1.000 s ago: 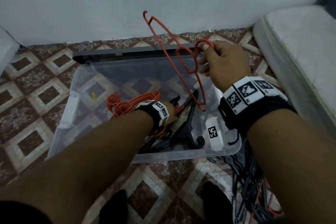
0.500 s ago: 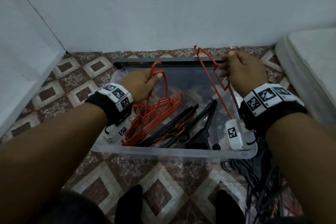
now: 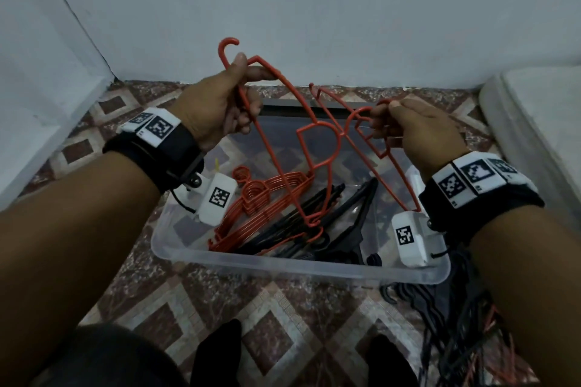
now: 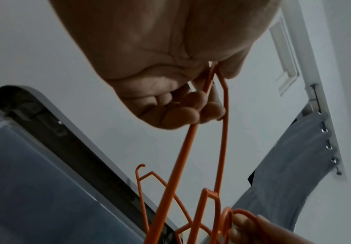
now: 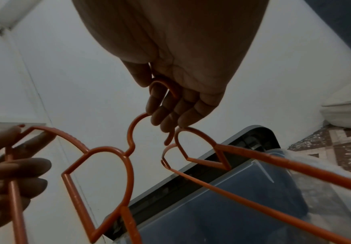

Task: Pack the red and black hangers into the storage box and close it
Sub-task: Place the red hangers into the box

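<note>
Nearest, on the tiled floor (image 3: 283, 302) at lower right: a loose pile of black hangers (image 3: 446, 317), just outside the clear storage box (image 3: 283, 264). Inside the box, a stack of red hangers (image 3: 267, 204) lies at left, black ones (image 3: 345, 223) beside it at right.

Both forearms reach over the box, wrists raised above its rim. The left hand (image 3: 217, 104) is curled around one end of a red hanger (image 3: 317, 148), thumb up beside the small end hook, fingers wrapped on the bar; the hanger's far end dips down among the hangers in the box. The right hand (image 3: 418, 129) pinches the top hook of a second red hanger (image 3: 377, 151), which slants down toward the right wrist. The two hangers cross between the hands.

The dark lid (image 3: 301, 104) lies behind the box, against the wall (image 3: 314, 9).

Half a second ago the left hand was low at the red stack; now it is up, holding a single hanger clear.
</note>
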A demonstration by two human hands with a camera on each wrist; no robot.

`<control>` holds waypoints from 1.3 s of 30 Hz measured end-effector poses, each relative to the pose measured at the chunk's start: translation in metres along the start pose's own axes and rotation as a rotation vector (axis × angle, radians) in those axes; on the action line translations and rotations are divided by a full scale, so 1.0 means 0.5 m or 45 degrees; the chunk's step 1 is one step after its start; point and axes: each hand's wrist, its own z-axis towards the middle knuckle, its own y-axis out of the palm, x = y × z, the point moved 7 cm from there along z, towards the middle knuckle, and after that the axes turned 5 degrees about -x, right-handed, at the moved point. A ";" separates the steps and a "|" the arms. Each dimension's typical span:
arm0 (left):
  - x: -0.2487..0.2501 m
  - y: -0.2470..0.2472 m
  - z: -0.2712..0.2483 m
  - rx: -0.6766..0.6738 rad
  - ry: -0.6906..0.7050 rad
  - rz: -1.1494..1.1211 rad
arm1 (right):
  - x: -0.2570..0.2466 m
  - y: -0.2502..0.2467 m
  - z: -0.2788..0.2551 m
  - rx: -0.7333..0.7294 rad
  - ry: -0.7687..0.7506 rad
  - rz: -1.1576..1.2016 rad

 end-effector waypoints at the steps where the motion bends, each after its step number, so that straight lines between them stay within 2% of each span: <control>1: -0.004 0.000 -0.001 -0.028 -0.011 -0.048 | -0.003 -0.001 0.000 0.037 -0.009 -0.005; 5: -0.014 -0.018 -0.009 -0.051 -0.028 -0.150 | -0.014 -0.019 0.002 0.159 -0.036 -0.116; 11: -0.063 -0.028 0.002 0.013 -0.131 -0.345 | -0.022 0.019 -0.001 0.021 -0.015 -0.061; 13: -0.108 -0.030 0.011 0.091 -0.251 -0.363 | -0.029 0.023 0.001 0.027 0.009 -0.026; 15: -0.173 -0.029 0.016 0.191 -0.474 -0.302 | -0.036 0.030 -0.001 -0.006 -0.013 -0.061; 17: -0.241 -0.029 0.013 0.272 -0.750 -0.010 | -0.041 0.036 -0.005 -0.037 -0.064 -0.189; 18: -0.266 -0.026 0.013 0.226 -0.854 0.312 | -0.042 0.038 -0.005 -0.045 -0.080 -0.274; 19: -0.289 -0.018 0.020 0.096 -0.911 0.719 | -0.043 0.039 -0.005 -0.049 -0.085 -0.353; 21: -0.338 0.025 0.045 -0.316 -0.868 1.493 | -0.046 0.045 -0.003 -0.049 -0.096 -0.488; 22: -0.370 0.062 0.054 -0.545 -0.816 1.719 | -0.050 0.047 -0.002 -0.045 -0.116 -0.557; 24: -0.443 0.151 0.062 -0.994 -0.751 1.895 | -0.055 0.053 -0.001 -0.048 -0.164 -0.681; 25: -0.473 0.194 0.064 -1.129 -0.722 1.913 | -0.056 0.055 -0.001 -0.050 -0.181 -0.731; 26: -0.494 0.231 0.069 -1.186 -0.679 1.915 | -0.055 0.054 0.001 -0.047 -0.188 -0.762; 28: -0.525 0.286 0.074 -1.204 -0.616 1.928 | -0.048 0.051 0.007 -0.034 -0.175 -0.779; 31: -0.550 0.304 0.067 -1.213 -0.671 2.038 | -0.033 0.046 0.014 -0.032 -0.131 -0.772; 35: -0.521 0.278 0.066 -1.056 -0.664 2.017 | -0.037 0.023 0.010 0.019 -0.127 -0.704; 39: -0.442 0.229 0.065 -0.892 -0.616 1.988 | -0.060 0.012 0.003 0.066 -0.178 -0.633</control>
